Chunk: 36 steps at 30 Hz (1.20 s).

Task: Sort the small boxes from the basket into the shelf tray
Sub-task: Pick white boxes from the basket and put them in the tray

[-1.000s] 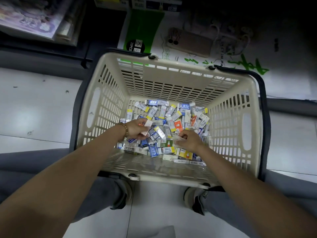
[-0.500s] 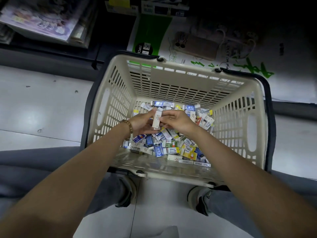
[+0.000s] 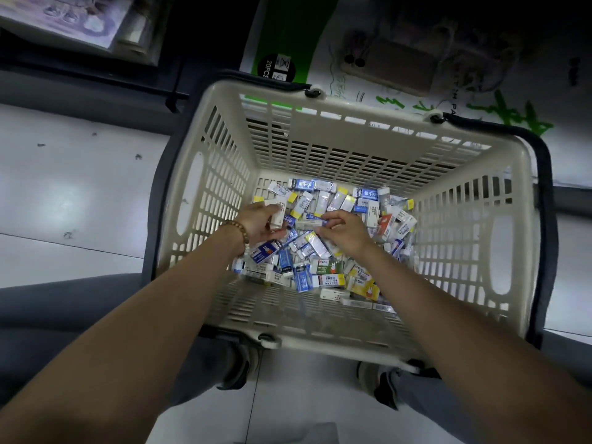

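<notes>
A cream plastic basket (image 3: 205,193) with dark handles stands on the floor between my feet. Its bottom is covered by several small boxes (image 3: 323,267), white, blue, yellow and green. My left hand (image 3: 259,221), with a bead bracelet at the wrist, is inside the basket and holds a few white boxes (image 3: 278,213) upright. My right hand (image 3: 344,229) is beside it over the pile and pinches a long white box (image 3: 309,223) at its end. The shelf tray is not in view.
Behind the basket lies a white and green printed bag or carton (image 3: 282,49). A dark low shelf edge (image 3: 83,72) with stacked printed packs (image 3: 73,20) runs at the upper left. The floor is pale tile (image 3: 64,193). My shoes (image 3: 240,366) sit just below the basket.
My hands were together holding one white box upright; now they have parted, the left keeping white boxes and the right lowered to the pile, pinching another box.
</notes>
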{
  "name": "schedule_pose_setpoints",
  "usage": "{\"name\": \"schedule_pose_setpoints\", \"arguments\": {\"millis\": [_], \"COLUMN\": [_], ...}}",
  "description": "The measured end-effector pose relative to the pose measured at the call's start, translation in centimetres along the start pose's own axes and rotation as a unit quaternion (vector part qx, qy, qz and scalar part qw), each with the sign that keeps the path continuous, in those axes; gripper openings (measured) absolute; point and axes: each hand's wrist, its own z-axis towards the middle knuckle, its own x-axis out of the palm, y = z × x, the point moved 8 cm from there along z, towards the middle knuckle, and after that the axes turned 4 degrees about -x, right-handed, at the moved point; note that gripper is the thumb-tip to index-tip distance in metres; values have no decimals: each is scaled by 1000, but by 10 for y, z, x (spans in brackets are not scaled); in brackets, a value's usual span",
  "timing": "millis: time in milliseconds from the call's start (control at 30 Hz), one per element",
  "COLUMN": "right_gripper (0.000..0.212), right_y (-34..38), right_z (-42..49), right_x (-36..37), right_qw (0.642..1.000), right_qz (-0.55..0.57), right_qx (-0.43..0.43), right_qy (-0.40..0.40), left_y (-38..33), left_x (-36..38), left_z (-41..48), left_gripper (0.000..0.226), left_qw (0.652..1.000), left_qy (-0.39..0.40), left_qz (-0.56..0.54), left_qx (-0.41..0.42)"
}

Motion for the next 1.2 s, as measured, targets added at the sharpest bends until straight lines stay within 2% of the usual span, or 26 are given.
{"name": "schedule_pose_setpoints", "arguments": {"millis": [33, 67, 133, 200, 333, 533, 600, 700, 767, 833, 933, 1033, 1100, 1200], "right_gripper": [33, 29, 23, 20, 19, 22, 21, 19, 12, 7, 7, 20, 25, 22], "right_y": [-1, -2, -2, 1, 15, 76, 115, 176, 213, 242, 269, 278, 283, 288], "right_z": [4, 8, 13, 14, 11, -16, -36, -78, -114, -150, -191, -211, -213, -210], "right_x": [3, 5, 5, 4, -5, -63, -84, -107, -121, -133, -149, -151, -150, -154], "right_qw": [1000, 999, 997, 996, 996, 997, 994, 988, 982, 978, 967, 951, 946, 945], "right_qz": [-21, -41, -71, -79, -68, 19, 4, -32, -39, 10, 106, 206, 240, 245], "right_qx": [-4, -9, -22, -33, -57, -74, -107, -152, -179, -199, -229, -229, -218, -217], "right_qy": [-2, -9, -29, -36, -27, -25, -9, 28, 47, 60, 40, 30, 25, 4], "left_y": [0, -1, -2, -4, -12, -48, -72, -107, -124, -136, -138, -129, -129, -132], "left_x": [-1, 0, -2, -2, 3, 23, 34, 56, 69, 78, 87, 99, 108, 118], "left_z": [0, 0, 3, 5, 0, -43, -73, -131, -172, -210, -257, -290, -304, -311], "left_gripper": [16, 25, 63, 74, 52, 46, 44, 37, 35, 37, 36, 30, 29, 33], "left_qw": [1000, 1000, 1000, 999, 997, 987, 972, 927, 904, 907, 939, 944, 945, 941], "left_qy": [-7, -6, -11, -10, -14, -6, -3, 16, 41, 66, 144, 224, 228, 204], "left_qz": [3, 7, 9, 21, 46, 96, 159, 279, 316, 299, 170, 60, 31, 75], "left_qx": [-1, 2, 12, 22, 54, 130, 176, 251, 284, 290, 261, 237, 233, 259]}}
